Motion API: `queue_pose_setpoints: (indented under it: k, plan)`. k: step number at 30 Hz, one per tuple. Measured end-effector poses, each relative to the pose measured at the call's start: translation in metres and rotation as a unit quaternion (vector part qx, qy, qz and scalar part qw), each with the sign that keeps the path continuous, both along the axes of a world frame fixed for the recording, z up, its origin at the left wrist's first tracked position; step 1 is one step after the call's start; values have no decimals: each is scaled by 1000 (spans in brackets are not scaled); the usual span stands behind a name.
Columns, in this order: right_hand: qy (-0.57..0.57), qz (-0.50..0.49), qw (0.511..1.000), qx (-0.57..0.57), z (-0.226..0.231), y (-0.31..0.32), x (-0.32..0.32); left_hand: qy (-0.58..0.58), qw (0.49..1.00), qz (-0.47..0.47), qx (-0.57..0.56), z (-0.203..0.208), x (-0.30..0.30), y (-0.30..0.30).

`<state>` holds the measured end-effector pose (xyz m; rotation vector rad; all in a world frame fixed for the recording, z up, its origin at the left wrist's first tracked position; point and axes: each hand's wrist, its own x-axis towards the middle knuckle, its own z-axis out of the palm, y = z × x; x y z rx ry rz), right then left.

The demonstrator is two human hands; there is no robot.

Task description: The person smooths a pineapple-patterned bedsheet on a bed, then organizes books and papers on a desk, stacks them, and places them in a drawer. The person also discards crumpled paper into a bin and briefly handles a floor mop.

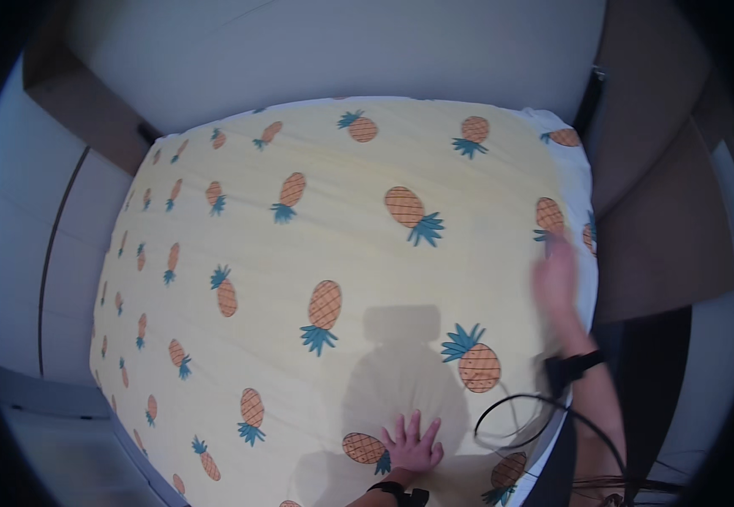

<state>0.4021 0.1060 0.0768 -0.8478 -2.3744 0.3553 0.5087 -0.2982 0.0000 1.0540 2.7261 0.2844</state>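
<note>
A pale yellow bed sheet [367, 262] printed with orange pineapples and teal leaves covers a mattress. Near the bottom of the head view, my left hand [413, 445] lies flat on the sheet with its fingers spread, just beside a printed pineapple. It holds nothing. My right hand [555, 275] is over the sheet close to the bed's right edge, below another printed pineapple. Motion smears its fingers, so whether it grips the fabric cannot be made out. Dark bands circle both wrists.
A thin black cable [582, 416] loops over the bed's lower right corner near my right forearm. A pale wall [341, 51] stands behind the bed. Brown panels [663, 220] flank the right side; white cabinet doors [29, 203] line the left. My shadow falls across the sheet.
</note>
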Motion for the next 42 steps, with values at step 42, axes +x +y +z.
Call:
queue_pose_setpoints:
  k: [42]
  plan:
    - [-262, -126, 950, -117, -23, -23, 73, 15, 1000, 1, -4, 19, -3, 10]
